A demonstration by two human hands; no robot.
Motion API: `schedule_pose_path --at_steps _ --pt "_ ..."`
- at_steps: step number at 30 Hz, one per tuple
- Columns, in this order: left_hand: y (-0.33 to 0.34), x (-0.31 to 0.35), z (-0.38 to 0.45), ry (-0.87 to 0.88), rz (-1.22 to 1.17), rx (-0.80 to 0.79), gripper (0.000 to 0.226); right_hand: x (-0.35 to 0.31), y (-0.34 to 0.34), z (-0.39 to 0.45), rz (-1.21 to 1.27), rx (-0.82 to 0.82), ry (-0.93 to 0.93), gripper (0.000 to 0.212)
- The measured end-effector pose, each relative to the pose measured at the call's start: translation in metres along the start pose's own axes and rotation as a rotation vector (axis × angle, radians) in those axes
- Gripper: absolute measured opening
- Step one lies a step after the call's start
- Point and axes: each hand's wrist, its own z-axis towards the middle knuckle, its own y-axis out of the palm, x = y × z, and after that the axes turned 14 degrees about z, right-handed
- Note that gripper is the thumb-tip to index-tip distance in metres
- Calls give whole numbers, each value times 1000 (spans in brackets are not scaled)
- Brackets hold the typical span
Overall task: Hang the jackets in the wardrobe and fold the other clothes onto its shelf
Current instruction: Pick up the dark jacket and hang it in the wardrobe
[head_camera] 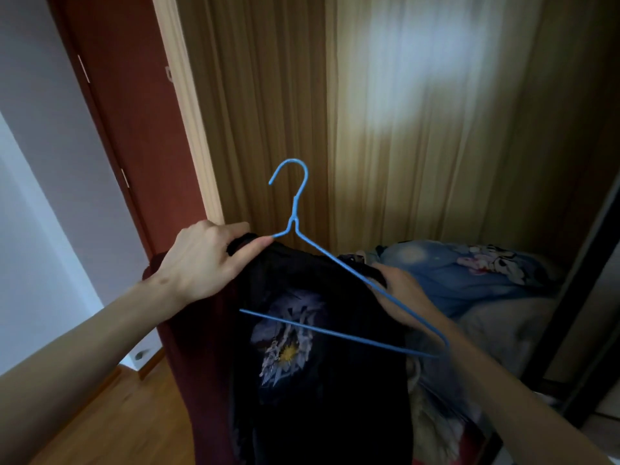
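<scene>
Black jacket (pixel 302 364) with a pale printed emblem hangs in mid-air in front of a curtained window as a person works a blue wire hanger (pixel 335 263) into it. The left hand (pixel 204 263) has its fingers (pixel 258 245) pinched shut on the garment's collar edge, right where the hanger's left arm disappears into the fabric. The right hand (pixel 399 297) is closed around the hanger's right sloping arm together with a fold of dark cloth (how much cloth it really holds cannot be told from here). Only one shoulder appears to be seated; the hanger's bottom bar and right corner lie bare across the front of the jacket.

Behind, beige curtains (pixel 385 112) hang closed, and a heap of other clothes, including a blue printed piece (pixel 469 270), lies on a bed (pixel 503 327) to the right. A dark sliding-door frame (pixel 590 297), likely the wardrobe's, edges the right side.

The likely trouble from here: with the right shoulder not yet over the wire, the jacket could slide off the left end if the pinch loosens, dropping to the wood floor (pixel 117 414). The thin wire may also snag the lining or twist under the jacket's weight, leaving it lopsided once hooked on a rail.
</scene>
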Motion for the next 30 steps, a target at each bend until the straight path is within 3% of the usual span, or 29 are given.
schedule_pose_path --at_steps 3,5,8,14,22,26,30 --pt "5 -27 -25 -24 19 4 66 -28 -19 -6 69 51 -67 8" --pt "6 -43 -39 -24 67 27 66 -54 -32 -14 43 99 -109 22" --pt "0 -58 -53 -24 178 102 62 -97 -48 -27 -182 131 -236 38" --pt "-26 -68 -61 -98 307 204 50 -155 -60 -32 -615 85 -315 37" --pt "-50 -65 -75 -134 313 141 47 -166 -44 -61 -431 108 -183 13" --pt "-49 -61 -83 -78 291 77 47 -197 -48 -85 -391 198 -181 25" --pt "-64 -74 -81 -20 286 162 43 -228 -77 -104 -504 208 -171 29"
